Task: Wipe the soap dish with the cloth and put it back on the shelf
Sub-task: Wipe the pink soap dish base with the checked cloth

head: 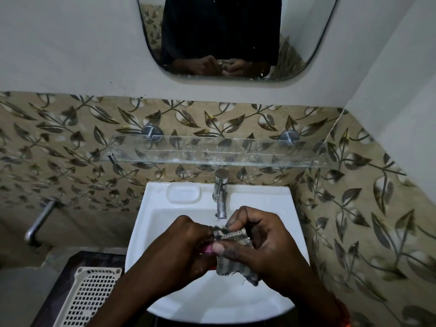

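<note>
two hands, striped cloth [232, 252], pink dish [208, 249]

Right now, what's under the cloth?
Both hands grip the cloth over the sink: left hand, right hand. A small pink edge peeks out at the left fingers, likely the soap dish. The rest is covered.

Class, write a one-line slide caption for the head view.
Both hands, left hand and right hand, rub a cloth over the sink, below the glass shelf.
</note>
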